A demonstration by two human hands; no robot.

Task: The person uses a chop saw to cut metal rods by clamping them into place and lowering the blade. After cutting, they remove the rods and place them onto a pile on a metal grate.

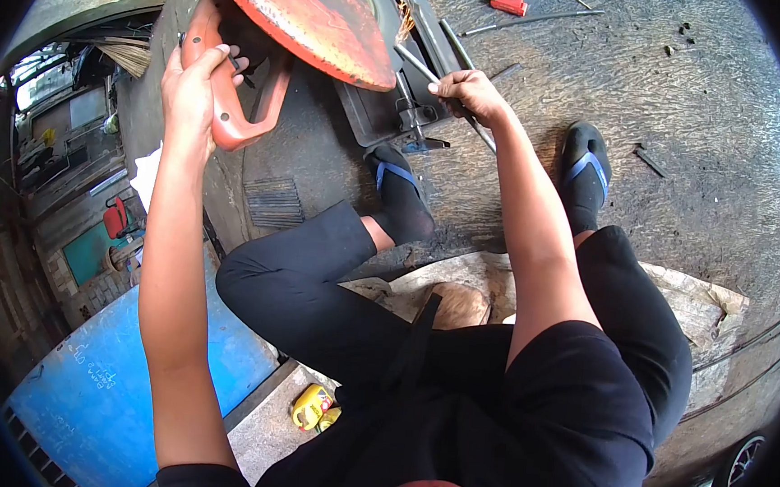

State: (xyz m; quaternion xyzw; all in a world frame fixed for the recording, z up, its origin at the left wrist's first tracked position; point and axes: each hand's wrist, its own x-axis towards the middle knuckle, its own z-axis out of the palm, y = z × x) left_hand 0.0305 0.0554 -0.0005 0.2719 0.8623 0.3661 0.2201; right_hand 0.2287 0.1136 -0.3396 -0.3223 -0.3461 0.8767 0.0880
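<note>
My left hand (pixel 192 94) is wrapped round the orange handle (pixel 227 110) of a cut-off saw, at the upper left. Beside that handle is the saw's worn orange blade guard (pixel 311 21), tilted over the dark metal base (pixel 363 115). My right hand (pixel 472 97) is closed on a thin metal rod (pixel 420 67), which slants from the saw's clamp side down to the right. Under the rod, the clamp screw with its blue-grey handle (pixel 427 145) sits on the base. The blade's lower part is hidden by the guard.
Metal rods (pixel 550 22), a red packet (pixel 506 1) and a short dark bolt (pixel 651 160) lie on the floor. Short bars (pixel 273 202) lie side by side left of my feet. A blue panel (pixel 141 380) and a yellow container (pixel 311 407) are at lower left.
</note>
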